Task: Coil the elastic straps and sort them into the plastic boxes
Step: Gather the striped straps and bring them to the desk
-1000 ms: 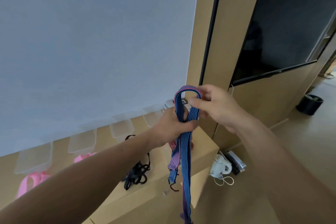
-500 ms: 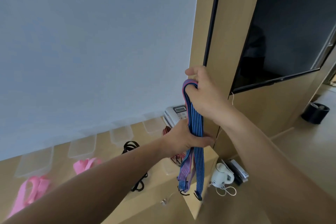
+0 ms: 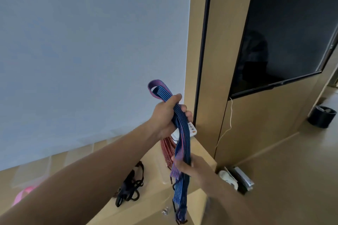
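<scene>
One flat elastic strap, striped blue and purple (image 3: 182,144), folded into several lengths, is held in the air above the right end of a light wooden counter (image 3: 200,151). The bundle is clamped near its top in the left hand (image 3: 165,115), fingers curled round it, with a short loop standing out above the fist. Lower down it is gripped by the right hand (image 3: 186,168), fingers closed round the hanging lengths. Dark wire hooks (image 3: 180,220) are seen at the free ends below. The webbing is judged light, soft and limp, springy when stretched, and not fragile; slack folds are likely to slide apart unless pinched flat. Hold is best taken across all layers at a fold, with the hooks kept clear of the fingers. Also entered, on the counter: a red striped strap (image 3: 165,149), a tangle of black straps (image 3: 129,188), a pink strap (image 3: 23,194). Clear plastic boxes (image 3: 33,173) by the wall are too blurred to be counted.
</scene>
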The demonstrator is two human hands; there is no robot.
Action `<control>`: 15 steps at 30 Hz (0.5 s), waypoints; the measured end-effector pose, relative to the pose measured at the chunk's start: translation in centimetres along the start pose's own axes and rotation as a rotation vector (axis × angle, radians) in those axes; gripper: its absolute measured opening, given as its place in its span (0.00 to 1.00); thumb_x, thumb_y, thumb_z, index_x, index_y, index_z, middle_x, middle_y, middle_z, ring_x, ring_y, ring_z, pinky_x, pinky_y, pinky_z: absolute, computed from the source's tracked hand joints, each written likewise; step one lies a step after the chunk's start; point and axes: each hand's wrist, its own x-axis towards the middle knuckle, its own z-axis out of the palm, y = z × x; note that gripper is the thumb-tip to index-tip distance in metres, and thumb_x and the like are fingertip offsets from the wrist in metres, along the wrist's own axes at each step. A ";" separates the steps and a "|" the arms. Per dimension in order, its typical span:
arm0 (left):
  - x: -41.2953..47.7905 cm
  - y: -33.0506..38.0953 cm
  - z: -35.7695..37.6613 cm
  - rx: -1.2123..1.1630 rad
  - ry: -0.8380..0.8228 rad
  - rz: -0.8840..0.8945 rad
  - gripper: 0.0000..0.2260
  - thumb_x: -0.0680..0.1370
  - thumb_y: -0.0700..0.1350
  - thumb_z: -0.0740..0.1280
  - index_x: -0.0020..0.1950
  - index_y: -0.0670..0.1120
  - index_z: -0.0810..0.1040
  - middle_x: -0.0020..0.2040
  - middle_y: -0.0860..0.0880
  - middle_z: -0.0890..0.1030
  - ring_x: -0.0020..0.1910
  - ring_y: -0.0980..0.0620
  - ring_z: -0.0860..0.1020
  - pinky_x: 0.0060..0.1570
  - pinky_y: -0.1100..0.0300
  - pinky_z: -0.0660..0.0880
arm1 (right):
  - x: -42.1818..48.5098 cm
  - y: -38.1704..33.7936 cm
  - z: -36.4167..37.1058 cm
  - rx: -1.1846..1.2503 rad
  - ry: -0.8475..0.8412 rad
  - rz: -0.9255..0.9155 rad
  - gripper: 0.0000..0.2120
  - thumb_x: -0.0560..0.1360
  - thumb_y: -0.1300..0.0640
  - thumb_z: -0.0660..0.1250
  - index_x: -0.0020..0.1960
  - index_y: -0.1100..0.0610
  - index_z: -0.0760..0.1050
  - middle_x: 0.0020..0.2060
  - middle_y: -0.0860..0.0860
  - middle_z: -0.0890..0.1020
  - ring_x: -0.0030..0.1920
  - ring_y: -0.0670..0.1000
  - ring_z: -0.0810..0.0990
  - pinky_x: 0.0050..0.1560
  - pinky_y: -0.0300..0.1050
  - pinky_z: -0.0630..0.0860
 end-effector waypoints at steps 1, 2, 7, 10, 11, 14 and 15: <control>0.2 0.0 -0.3 -0.017 0.031 0.006 0.10 0.82 0.44 0.64 0.44 0.43 0.66 0.31 0.45 0.73 0.28 0.45 0.76 0.34 0.53 0.78 | -0.4 0.3 0.5 0.018 0.054 -0.053 0.02 0.77 0.51 0.70 0.46 0.46 0.80 0.41 0.46 0.83 0.44 0.48 0.82 0.51 0.45 0.79; 0.4 -0.1 -0.7 -0.009 0.080 0.016 0.10 0.81 0.45 0.65 0.45 0.43 0.67 0.32 0.44 0.74 0.29 0.45 0.78 0.35 0.52 0.79 | 0.1 0.4 0.5 0.078 0.081 -0.070 0.08 0.77 0.54 0.70 0.40 0.48 0.79 0.35 0.48 0.80 0.39 0.50 0.80 0.45 0.44 0.78; 0.9 -0.9 -4.8 0.419 0.215 -0.292 0.29 0.79 0.65 0.58 0.51 0.38 0.76 0.45 0.39 0.84 0.43 0.38 0.84 0.43 0.49 0.80 | 0.5 -2.1 -2.6 0.035 0.219 -0.129 0.16 0.77 0.61 0.68 0.33 0.54 0.68 0.25 0.50 0.68 0.27 0.50 0.68 0.32 0.44 0.69; 0.4 -1.4 -6.9 0.955 0.185 -0.508 0.46 0.74 0.75 0.44 0.48 0.35 0.80 0.42 0.38 0.86 0.38 0.40 0.85 0.42 0.53 0.77 | 0.9 -4.0 -3.8 -0.192 0.235 -0.135 0.12 0.75 0.59 0.67 0.35 0.55 0.70 0.28 0.50 0.70 0.30 0.49 0.68 0.35 0.44 0.66; 0.2 -1.5 -7.2 1.104 0.209 -0.492 0.46 0.74 0.75 0.43 0.45 0.35 0.81 0.39 0.39 0.86 0.35 0.42 0.85 0.41 0.54 0.77 | 1.0 -4.7 -4.1 -0.236 0.239 -0.141 0.10 0.75 0.59 0.67 0.36 0.56 0.71 0.28 0.50 0.71 0.30 0.49 0.69 0.36 0.45 0.66; 0.2 -2.0 -7.9 1.231 0.272 -0.148 0.35 0.78 0.69 0.51 0.41 0.40 0.82 0.36 0.47 0.86 0.35 0.48 0.85 0.42 0.53 0.78 | 2.0 -5.9 -4.8 -0.351 0.232 -0.133 0.06 0.73 0.58 0.69 0.40 0.59 0.75 0.30 0.49 0.75 0.30 0.47 0.72 0.34 0.44 0.67; 0.2 -2.1 -8.1 1.153 0.249 0.004 0.30 0.77 0.68 0.55 0.45 0.44 0.82 0.41 0.50 0.86 0.43 0.50 0.85 0.49 0.52 0.78 | 2.2 -6.3 -4.8 -0.392 0.218 -0.124 0.05 0.72 0.58 0.69 0.42 0.59 0.76 0.29 0.48 0.76 0.29 0.46 0.72 0.33 0.42 0.67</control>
